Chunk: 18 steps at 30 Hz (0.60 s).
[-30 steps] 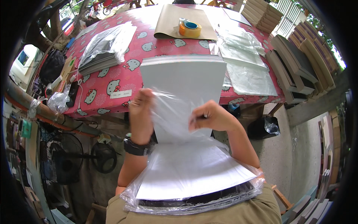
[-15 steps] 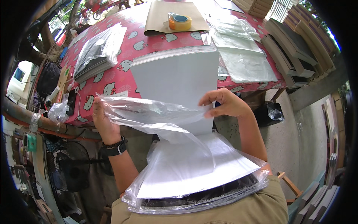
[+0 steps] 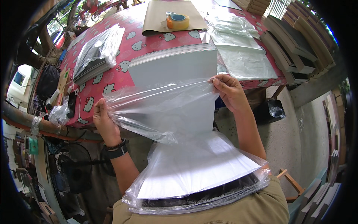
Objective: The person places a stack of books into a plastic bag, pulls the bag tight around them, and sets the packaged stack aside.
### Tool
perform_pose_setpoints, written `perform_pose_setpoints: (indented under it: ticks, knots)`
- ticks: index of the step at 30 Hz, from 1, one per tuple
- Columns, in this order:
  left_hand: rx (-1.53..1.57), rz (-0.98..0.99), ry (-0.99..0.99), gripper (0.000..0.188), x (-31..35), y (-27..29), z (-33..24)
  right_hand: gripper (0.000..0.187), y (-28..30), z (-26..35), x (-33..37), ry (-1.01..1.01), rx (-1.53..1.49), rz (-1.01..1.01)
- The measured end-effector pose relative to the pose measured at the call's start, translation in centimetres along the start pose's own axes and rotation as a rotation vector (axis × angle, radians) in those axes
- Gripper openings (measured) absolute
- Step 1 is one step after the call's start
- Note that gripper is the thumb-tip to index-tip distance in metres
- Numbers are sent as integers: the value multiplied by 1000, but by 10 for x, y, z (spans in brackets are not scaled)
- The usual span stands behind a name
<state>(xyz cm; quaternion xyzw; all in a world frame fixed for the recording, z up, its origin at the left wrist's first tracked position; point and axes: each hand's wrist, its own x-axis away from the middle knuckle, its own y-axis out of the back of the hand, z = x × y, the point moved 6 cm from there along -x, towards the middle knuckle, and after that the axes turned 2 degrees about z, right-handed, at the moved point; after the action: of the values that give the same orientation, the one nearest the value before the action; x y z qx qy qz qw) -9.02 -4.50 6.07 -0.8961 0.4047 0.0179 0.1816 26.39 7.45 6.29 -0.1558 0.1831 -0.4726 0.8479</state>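
The left hand [image 3: 106, 124] and right hand [image 3: 232, 94] pinch clear, shiny, creased plastic film [image 3: 158, 106].

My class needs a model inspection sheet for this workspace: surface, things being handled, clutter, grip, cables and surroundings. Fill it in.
Surface: table covered with a pink patterned cloth.
Things handled: clear plastic film, stretched between the hands in front of a pale grey stack; white-topped bundle in clear plastic, close to the person's body.
Clutter: tape roll on brown paper; plastic-covered stack at left.
Grip: left hand and right hand both pinch the film.
Cables: thin white cord, table's left side; far end unclear.
Surroundings: fan left, black bin right.
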Motion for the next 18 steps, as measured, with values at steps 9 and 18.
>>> perform_pose_setpoints:
  ticks: [9,18]
  knots:
    - [-804,848,-497,45,82,-163,-51,17,-84,19,-4,219,343,246]
    - [-261,158,-307,15,52,-93,-67,18,-97,-48,33,-343,837,729]
